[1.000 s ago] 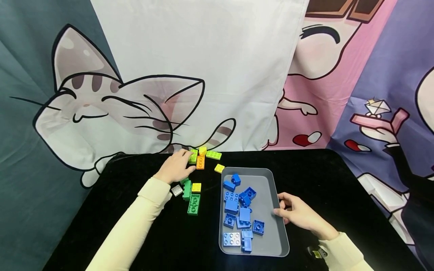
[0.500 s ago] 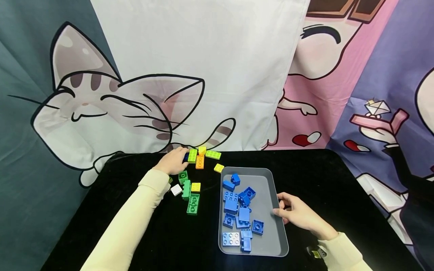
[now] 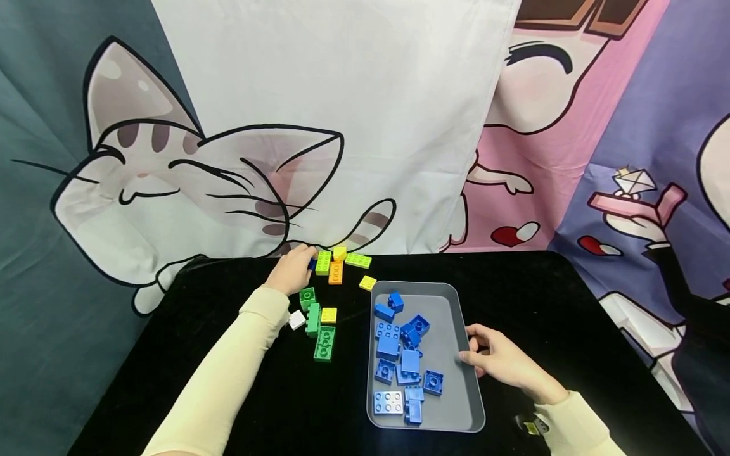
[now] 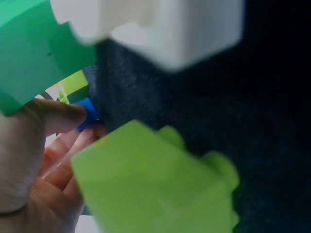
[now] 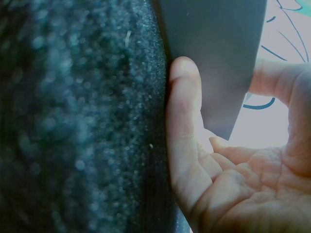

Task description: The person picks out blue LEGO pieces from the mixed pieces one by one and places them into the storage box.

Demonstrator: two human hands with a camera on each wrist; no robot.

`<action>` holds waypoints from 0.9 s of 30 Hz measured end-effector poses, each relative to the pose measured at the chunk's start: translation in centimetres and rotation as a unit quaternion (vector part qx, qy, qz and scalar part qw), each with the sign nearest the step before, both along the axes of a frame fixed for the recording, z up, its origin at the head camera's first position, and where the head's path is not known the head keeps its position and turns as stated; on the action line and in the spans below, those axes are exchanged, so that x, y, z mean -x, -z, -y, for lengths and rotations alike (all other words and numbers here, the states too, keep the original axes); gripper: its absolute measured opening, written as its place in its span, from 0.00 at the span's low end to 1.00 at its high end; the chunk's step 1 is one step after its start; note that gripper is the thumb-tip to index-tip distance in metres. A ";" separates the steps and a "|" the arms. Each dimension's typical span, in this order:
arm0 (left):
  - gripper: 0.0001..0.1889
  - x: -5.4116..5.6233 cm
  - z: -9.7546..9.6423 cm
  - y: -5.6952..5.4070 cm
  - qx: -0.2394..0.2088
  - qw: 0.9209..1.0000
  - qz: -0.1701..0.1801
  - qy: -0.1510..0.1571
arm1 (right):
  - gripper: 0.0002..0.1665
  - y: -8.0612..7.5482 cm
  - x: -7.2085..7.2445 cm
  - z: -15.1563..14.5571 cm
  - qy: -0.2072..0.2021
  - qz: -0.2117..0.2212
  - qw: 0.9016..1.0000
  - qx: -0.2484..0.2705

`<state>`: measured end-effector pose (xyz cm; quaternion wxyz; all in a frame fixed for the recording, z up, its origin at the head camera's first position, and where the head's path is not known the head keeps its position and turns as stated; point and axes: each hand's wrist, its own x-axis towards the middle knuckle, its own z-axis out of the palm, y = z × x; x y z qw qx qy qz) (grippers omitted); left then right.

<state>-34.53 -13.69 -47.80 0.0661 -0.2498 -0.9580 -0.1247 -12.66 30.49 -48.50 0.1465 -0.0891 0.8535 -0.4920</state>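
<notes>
At the back left of the table, my left hand (image 3: 289, 272) pinches a small blue toy brick (image 4: 89, 114) between thumb and fingers; in the head view most of that brick is hidden. Just right of it lie a lime brick (image 3: 322, 263) and an orange brick (image 3: 336, 273). My right hand (image 3: 502, 358) holds the right rim of a grey tray (image 3: 456, 405), thumb on top and fingers below along the outer wall (image 5: 218, 58). Several blue bricks (image 3: 410, 361) lie in the tray's left half, with a blue-and-white brick (image 3: 388, 403) near its front.
Nearer than the left hand are a white brick (image 3: 296, 320), green bricks (image 3: 324, 344) and a yellow brick (image 3: 328, 315). Another yellow brick (image 3: 367, 283) lies by the tray's back left corner. A patterned cloth (image 3: 365, 126) hangs behind the black table (image 3: 530, 285).
My left hand has drawn slightly left, away from the lime brick, and a blue brick now shows at its fingertips. The right hand and tray have stayed in place.
</notes>
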 end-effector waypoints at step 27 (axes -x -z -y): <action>0.16 -7.6 -3.7 -2.4 -0.124 0.983 -0.124 0.050 | 0.28 0.1 0.1 0.0 0.002 0.003 1.000 -0.002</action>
